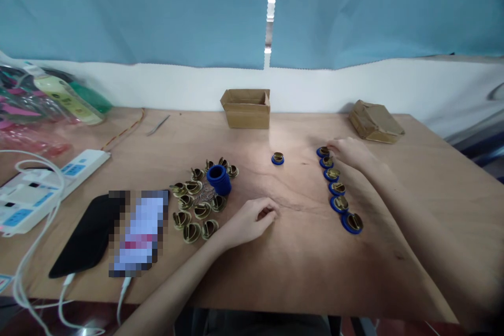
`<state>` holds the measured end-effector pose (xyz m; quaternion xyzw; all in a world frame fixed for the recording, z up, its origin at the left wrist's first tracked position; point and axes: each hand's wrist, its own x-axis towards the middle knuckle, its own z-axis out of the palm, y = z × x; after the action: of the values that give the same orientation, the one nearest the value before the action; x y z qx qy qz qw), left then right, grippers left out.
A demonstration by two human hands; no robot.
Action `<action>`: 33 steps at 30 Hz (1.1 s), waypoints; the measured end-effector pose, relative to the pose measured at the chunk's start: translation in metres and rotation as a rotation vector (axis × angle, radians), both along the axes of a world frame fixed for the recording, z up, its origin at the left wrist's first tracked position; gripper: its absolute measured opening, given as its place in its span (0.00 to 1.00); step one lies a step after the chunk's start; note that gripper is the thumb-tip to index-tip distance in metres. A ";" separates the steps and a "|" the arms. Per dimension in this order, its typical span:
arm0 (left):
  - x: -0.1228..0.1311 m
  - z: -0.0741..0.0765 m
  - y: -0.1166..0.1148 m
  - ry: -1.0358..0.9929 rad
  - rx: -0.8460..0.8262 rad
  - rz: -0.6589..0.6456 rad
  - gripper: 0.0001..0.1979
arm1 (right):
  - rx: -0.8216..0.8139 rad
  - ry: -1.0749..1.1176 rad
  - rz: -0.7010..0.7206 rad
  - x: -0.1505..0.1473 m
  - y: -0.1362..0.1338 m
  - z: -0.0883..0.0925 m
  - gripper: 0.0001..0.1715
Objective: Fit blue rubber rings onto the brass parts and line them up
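Note:
My right hand [347,151] reaches to the far end of a row of round brass pieces seated in blue rings. Its fingers pinch the edge of the farthest blue-ringed brass piece [323,151]. The nearest blue-ringed brass piece [352,222] lies at the other end of that row. My left hand [254,219] rests on the table with its fingers curled in and no object visible in them. Left of it are several loose brass pieces [202,210] with raised tabs, around a stack of blue rings [219,180]. Another blue-ringed brass piece [277,158] sits alone between the groups.
At the back stand an open cardboard box [247,116] and a closed cardboard box [376,122]. Two phones, a black one [88,236] and one with a lit screen [139,233], lie left beside a white power strip [37,197]. A bottle [65,94] and tweezers [159,125] are farther back.

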<state>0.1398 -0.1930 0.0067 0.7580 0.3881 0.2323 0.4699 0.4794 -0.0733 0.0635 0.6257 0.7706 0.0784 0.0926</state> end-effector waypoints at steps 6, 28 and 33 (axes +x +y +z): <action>0.000 0.000 -0.001 -0.004 0.016 -0.003 0.08 | 0.007 0.039 0.002 0.002 0.003 -0.008 0.17; -0.051 0.057 -0.013 0.102 1.024 0.622 0.16 | 0.188 0.677 0.569 -0.143 -0.136 -0.044 0.12; -0.081 0.046 0.010 0.434 0.877 0.594 0.21 | 0.077 0.724 0.572 -0.148 -0.135 -0.061 0.17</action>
<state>0.0584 -0.1831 0.0529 0.7709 0.5393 0.3328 -0.0645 0.3310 -0.2079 0.0021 0.3779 0.8916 -0.0940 -0.2313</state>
